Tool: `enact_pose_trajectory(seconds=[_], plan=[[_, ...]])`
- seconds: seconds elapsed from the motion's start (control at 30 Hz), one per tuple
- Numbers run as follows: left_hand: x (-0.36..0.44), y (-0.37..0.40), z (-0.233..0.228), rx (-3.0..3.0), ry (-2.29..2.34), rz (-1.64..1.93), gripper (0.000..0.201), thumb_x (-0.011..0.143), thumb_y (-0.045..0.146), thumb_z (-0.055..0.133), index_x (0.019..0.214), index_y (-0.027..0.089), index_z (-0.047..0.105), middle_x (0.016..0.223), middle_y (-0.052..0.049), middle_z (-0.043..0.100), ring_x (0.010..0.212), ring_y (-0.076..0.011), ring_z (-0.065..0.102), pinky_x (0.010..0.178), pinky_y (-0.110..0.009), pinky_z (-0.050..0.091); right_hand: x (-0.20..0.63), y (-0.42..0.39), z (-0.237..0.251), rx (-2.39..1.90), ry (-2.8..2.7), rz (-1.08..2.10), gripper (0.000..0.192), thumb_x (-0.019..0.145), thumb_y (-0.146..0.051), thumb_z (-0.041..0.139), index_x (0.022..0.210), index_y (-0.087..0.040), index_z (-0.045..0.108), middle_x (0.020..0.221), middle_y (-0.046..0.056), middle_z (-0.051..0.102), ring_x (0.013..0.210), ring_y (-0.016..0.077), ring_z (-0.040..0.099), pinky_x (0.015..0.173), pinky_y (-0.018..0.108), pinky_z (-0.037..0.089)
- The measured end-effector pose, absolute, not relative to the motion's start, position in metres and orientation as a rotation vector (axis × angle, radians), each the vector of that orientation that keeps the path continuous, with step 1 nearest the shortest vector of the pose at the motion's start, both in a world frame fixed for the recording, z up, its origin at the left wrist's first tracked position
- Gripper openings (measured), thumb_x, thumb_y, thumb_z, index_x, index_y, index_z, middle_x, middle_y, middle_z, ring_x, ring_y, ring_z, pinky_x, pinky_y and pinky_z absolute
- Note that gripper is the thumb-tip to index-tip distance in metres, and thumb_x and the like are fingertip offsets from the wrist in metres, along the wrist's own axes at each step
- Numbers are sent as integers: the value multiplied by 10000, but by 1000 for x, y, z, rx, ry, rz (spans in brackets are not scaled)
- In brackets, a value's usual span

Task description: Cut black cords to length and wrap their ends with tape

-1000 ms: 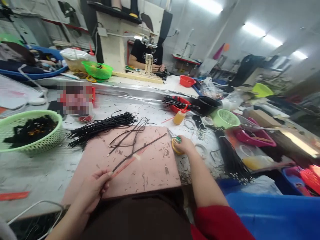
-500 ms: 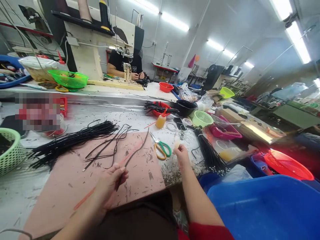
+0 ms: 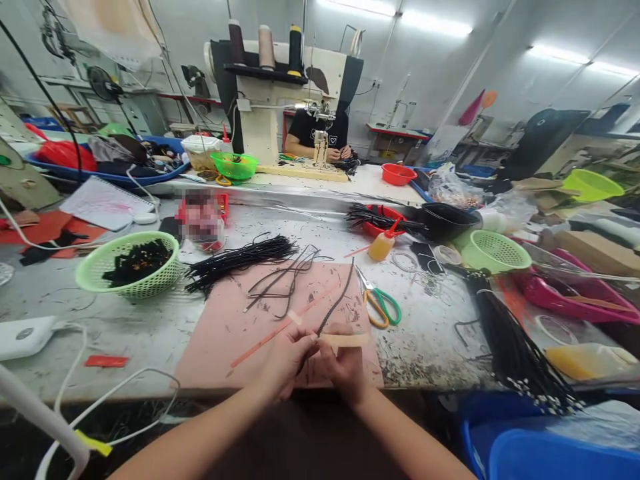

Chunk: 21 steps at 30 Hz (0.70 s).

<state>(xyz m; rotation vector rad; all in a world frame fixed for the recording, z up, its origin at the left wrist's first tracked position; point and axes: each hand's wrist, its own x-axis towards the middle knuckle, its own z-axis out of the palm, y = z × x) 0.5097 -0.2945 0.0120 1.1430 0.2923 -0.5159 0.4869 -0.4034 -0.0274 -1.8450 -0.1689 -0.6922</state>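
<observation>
My left hand (image 3: pixel 286 365) is closed, pinching a thin black cord (image 3: pixel 339 301) that rises from the fingertips toward the back right. My right hand (image 3: pixel 349 375) has come up against it, thumb and fingers gripping a short cream strip (image 3: pixel 353 340) that lies across the fingers. The two hands' fingertips meet around the cord's lower part. Below them spreads a pink mat (image 3: pixel 205 368) with dark scraps, crossed by a narrow orange-red strip (image 3: pixel 257 348). Several loose black cords (image 3: pixel 287 293) lie on the mat, beside a thick bundle of cords (image 3: pixel 245 259).
Scissors (image 3: pixel 383 303) with green and orange handles lie right of the mat, and a glue bottle (image 3: pixel 381 247) stands behind. A green basket (image 3: pixel 150 283) is at left, another cord bundle (image 3: pixel 515 340) at right. A co-worker (image 3: pixel 320 133) sits behind the sewing machine (image 3: pixel 260 127).
My right hand has moved left from beside the scissors to my left hand, bringing the cream strip to the cord. The view has swung left.
</observation>
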Motion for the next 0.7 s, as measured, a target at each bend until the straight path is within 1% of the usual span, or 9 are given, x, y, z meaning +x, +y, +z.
enact_pose_trajectory(seconds=[0.07,0.13,0.23,0.33,0.43,0.53,0.6,0.7], plan=[[509,-293,10,1167,302,-478,92,503,174,672,518,150,585,506,35,574,500,-91,507,522,-212,399,486,-402,-28,-1876,-243,-715,68,760,-174,497,771,-218,446,695,-12,474,614,138,494,553,270,434],[509,-292,8,1189,304,-443,86,507,171,670,511,149,588,494,38,566,493,-92,497,517,-215,390,484,-400,-27,-1909,-289,-736,102,757,-154,506,780,-223,433,707,-13,449,633,138,490,554,271,434],[509,-290,8,1199,295,-411,90,498,154,675,492,142,586,474,40,549,480,-83,471,506,-210,370,483,-401,-27,-1955,-334,-765,170,726,-111,518,776,-228,405,763,-3,434,696,145,497,589,286,448],[510,-286,10,1174,283,-402,108,478,141,684,475,140,576,476,36,541,492,-81,473,519,-208,374,484,-408,-27,-1998,-393,-739,205,718,-55,466,779,-231,380,843,21,464,781,159,517,648,311,463],[512,-283,13,1134,296,-409,117,491,171,683,483,149,569,492,33,539,540,-95,517,570,-215,406,485,-415,-27,-2007,-380,-714,207,741,-45,417,820,-234,384,862,32,478,839,170,517,705,341,464],[510,-284,13,1063,299,-442,130,499,185,693,483,149,569,562,9,589,610,-105,556,639,-218,431,483,-412,-24,-1956,-336,-686,181,763,-86,418,871,-230,395,904,49,476,894,183,504,739,364,460],[507,-286,14,1020,290,-538,120,493,191,700,501,145,590,576,-2,610,578,-107,554,593,-220,433,481,-406,-21,-1948,-371,-669,185,770,-102,426,899,-232,401,929,56,480,918,189,503,756,376,458],[503,-288,15,1009,303,-719,113,485,211,687,559,157,620,507,12,597,469,-118,527,463,-237,408,480,-399,-16,-2012,-450,-694,217,766,-102,439,929,-240,403,923,53,490,917,191,511,794,404,447]])
